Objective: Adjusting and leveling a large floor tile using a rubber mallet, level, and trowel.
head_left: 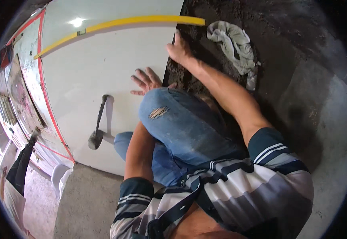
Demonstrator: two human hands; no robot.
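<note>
A large white tile (141, 47) lies before me, its right side bordering dark, wet-looking mortar (189, 75). My left hand (147, 81) is pressed flat on the tile with fingers spread, just beyond my bent knee. At the tile's right edge is my right hand (179, 49), thumb and one finger stretched apart; its other fingers are hidden. A long yellow spirit level (137, 20) lies across the tile's far part, its right end reaching over the mortar. Left of my left hand, a dark-headed mallet (96, 137) rests on the tile.
A crumpled grey-green rag (233, 46) lies on the mortar to the right, with a small tool handle (252, 79) beside it. Red tape (46, 83) runs along the tile's left side. Another person's arm or leg in dark cloth (20, 165) shows at far left. Grey concrete floor (87, 199) lies nearby.
</note>
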